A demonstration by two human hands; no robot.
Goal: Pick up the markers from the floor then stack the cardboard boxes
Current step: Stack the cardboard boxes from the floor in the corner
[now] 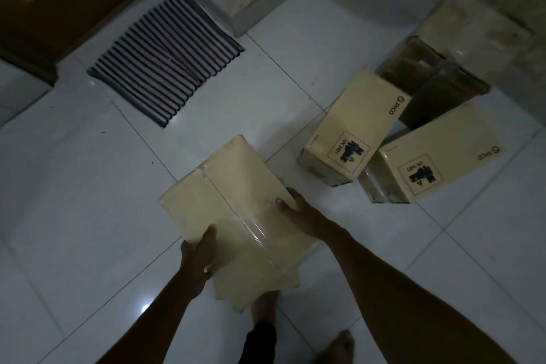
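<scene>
I judged stacking was underway — no markers showed. My left hand (197,254) and right hand (295,207) clamped a taped box (236,213) above the floor; next it needed settling squarely on the printed box (351,130) — near, right.

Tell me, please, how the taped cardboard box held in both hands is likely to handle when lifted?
The taped box probably stays stiff: its faces look flat between the left hand and right hand. It seems light, pinched only at the edges. The glossy tape could feel slippery.
</scene>
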